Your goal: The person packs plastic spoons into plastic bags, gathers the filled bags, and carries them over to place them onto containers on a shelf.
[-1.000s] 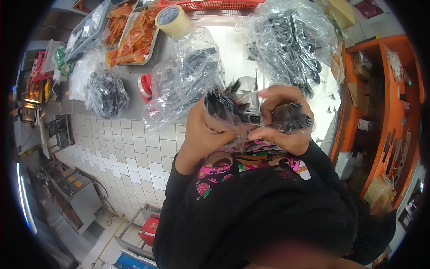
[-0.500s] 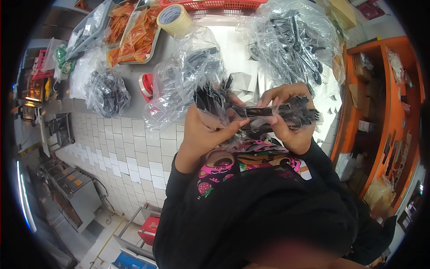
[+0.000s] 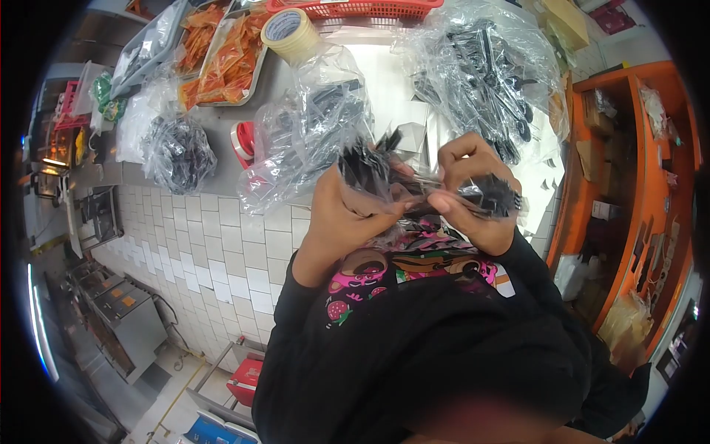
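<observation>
My left hand (image 3: 347,218) is closed around one end of a bundle of black plastic forks (image 3: 367,172) in clear film. At the other end, the fingers of my right hand (image 3: 473,196) pinch the bundle, and tine-like tips stick out past the palm. The middle of the bundle is thin and partly hidden by my fingers and thumbs. Just beyond my left hand lies an open clear bag (image 3: 325,111) with black plastic pieces. Past my right hand sits a larger clear bag (image 3: 481,74) of black plastic cutlery.
A roll of tape (image 3: 291,33) stands near a tray of orange packets (image 3: 229,70). A red tape dispenser (image 3: 242,140) and a knotted bag of black items (image 3: 177,152) lie to the left. A red basket (image 3: 355,9) is at the back; orange shelving (image 3: 629,185) stands at right.
My left hand has shifted slightly right with its end of the bundle. My right fingers have curled and drawn in, and the film between the hands looks more bunched.
</observation>
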A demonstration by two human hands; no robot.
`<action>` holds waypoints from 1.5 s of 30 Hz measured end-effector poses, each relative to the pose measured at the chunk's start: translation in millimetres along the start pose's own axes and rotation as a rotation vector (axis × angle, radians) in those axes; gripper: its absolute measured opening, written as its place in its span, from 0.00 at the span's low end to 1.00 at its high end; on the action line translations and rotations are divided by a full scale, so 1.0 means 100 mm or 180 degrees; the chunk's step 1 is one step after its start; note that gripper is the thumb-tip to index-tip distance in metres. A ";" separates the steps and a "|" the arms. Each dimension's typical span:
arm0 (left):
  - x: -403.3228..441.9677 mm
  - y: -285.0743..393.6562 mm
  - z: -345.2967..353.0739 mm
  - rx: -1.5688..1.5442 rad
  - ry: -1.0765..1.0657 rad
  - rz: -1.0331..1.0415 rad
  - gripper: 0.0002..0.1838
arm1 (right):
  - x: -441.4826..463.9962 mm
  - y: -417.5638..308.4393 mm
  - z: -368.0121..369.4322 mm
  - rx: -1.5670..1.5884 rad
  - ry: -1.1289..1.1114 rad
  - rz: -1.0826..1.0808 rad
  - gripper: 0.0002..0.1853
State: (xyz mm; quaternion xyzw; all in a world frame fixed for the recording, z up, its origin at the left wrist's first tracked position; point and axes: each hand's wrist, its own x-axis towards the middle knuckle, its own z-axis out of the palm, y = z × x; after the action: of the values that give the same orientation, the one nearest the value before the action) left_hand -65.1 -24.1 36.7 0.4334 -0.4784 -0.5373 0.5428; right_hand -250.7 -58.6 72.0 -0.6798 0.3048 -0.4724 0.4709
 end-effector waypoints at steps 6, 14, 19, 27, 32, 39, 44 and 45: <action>0.00 -0.09 -0.17 0.1355 -0.0230 0.0561 0.36 | 0.02 -0.05 0.06 0.0354 -0.0275 -0.0174 0.11; 0.00 0.12 -0.12 0.0689 -0.0119 0.0018 0.32 | -0.04 0.00 0.08 0.1057 0.0156 0.0491 0.09; 0.03 0.18 -0.13 0.0233 -0.0306 0.0025 0.22 | 0.06 0.08 -0.09 -0.0194 -0.0339 -0.0053 0.09; -0.02 0.12 -0.06 -0.0093 -0.0165 -0.0141 0.21 | 0.08 -0.08 0.06 0.0698 0.0211 0.1087 0.21; -0.01 0.10 -0.15 0.0437 -0.0401 -0.0143 0.24 | 0.10 -0.07 0.06 0.0464 -0.0030 0.1296 0.22; 0.02 0.12 -0.15 0.0127 -0.0568 -0.0159 0.26 | 0.07 -0.03 0.03 0.0774 -0.0006 0.1242 0.13; 0.03 0.17 -0.18 -0.0073 -0.0699 -0.0330 0.26 | 0.12 -0.05 -0.01 0.0009 -0.0259 0.0065 0.10; 0.03 0.16 -0.19 -0.0128 -0.0748 -0.0351 0.25 | 0.12 -0.04 0.01 0.0014 -0.0237 -0.0102 0.10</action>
State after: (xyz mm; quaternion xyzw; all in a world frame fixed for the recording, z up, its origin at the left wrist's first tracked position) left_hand -44.2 -27.0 49.6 0.3821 -0.5033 -0.6229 0.4612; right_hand -245.5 -66.8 79.3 -0.7006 0.2751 -0.4550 0.4758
